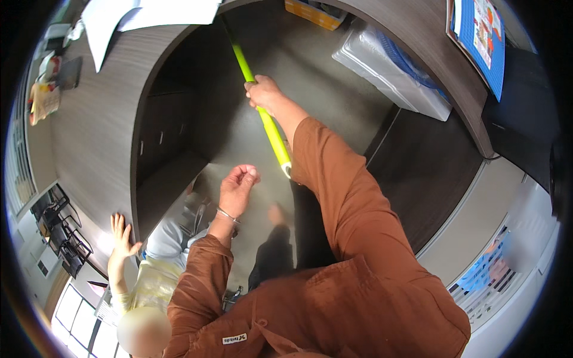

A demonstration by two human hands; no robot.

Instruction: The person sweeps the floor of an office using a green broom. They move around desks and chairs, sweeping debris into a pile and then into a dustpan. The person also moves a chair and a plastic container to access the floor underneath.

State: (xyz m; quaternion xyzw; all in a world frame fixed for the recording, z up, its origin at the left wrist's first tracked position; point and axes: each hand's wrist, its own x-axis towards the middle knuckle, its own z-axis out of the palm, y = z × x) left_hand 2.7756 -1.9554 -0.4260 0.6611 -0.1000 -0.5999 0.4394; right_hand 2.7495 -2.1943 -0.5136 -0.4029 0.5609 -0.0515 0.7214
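My right hand (263,93) is wrapped round a bright yellow-green pole (276,140), partway along its length. The pole slants away from me over the floor. Its near end, with a pale cap, lies close to my right sleeve, while its far end runs into the dark space under the desk, where what it carries cannot be made out. Apart from the pole, my left hand (237,188) is held up in front of me with a thin bracelet at the wrist. Its fingers are curled in against the thumb, and nothing shows in them.
A curved wooden desk (95,119) bends round the left and far side. Beneath its right part stand a clear plastic box (388,68) and an orange box (316,13). At my left another person (158,286) sits close, one hand (122,235) on the desk edge.
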